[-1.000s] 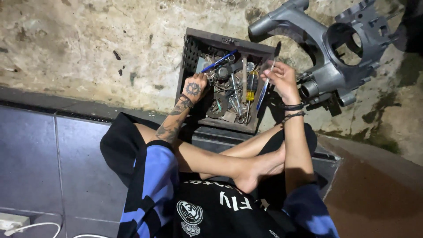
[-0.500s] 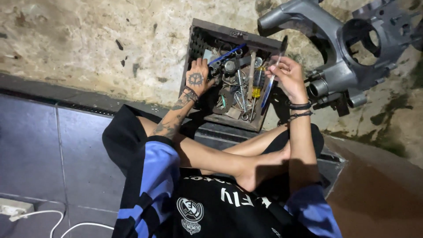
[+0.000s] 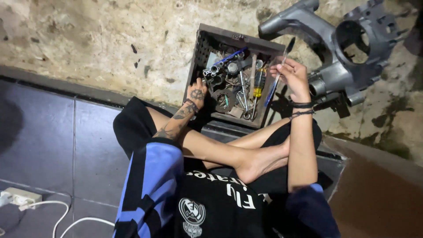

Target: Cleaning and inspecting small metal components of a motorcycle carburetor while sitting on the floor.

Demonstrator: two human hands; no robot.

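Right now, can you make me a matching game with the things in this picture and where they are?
Things:
1. left hand
2. right hand
3. grey metal casing
4. white cable

Places:
A. on the dark floor tiles
B. inside the toolbox, on the tools
C. on the ground right of the toolbox
D. at the toolbox's right edge, holding a thin tool

Pairs: 1-B, 2-D, 3-C, 4-A

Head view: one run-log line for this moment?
left hand: in toolbox, on tools | right hand: pinching thin tool | metal casing: right of box
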